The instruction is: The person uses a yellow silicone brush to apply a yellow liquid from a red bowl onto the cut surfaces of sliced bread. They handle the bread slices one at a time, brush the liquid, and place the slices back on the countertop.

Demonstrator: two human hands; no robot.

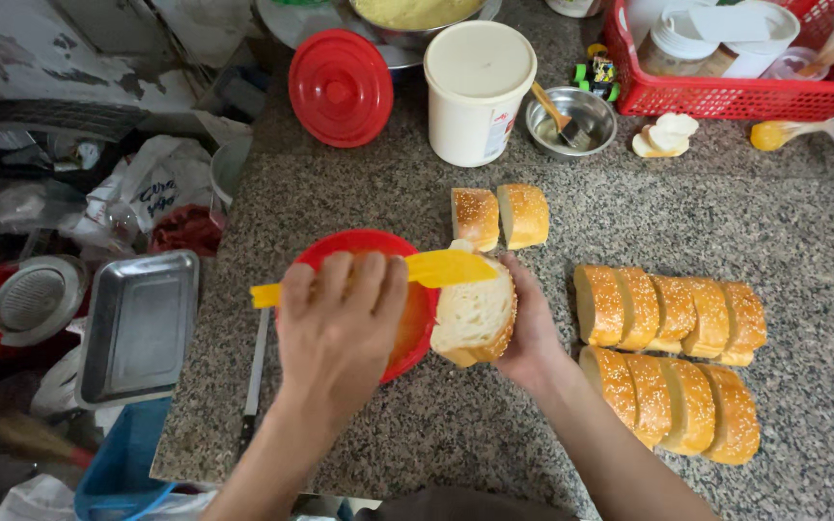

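Observation:
My left hand point(340, 323) grips a yellow plastic spreader point(441, 268) and holds it flat across the cut face of a bread slice point(473, 314). My right hand point(531, 328) holds that sesame-crusted slice upright from the right side. Both hands hover over a red bowl point(359, 243) with orange spread inside, mostly hidden by my left hand. Two bread pieces point(499, 216) lie just behind the bowl. Two rows of several sesame bread slices point(670, 311) sit to the right on the granite counter point(340, 203).
A white tub point(478, 92), a red lid point(341, 87), a small steel bowl with a spoon point(569, 120) and a red basket of jars point(726, 92) stand at the back. A knife point(255, 371) lies at the counter's left edge. A steel tray point(139, 326) sits lower left.

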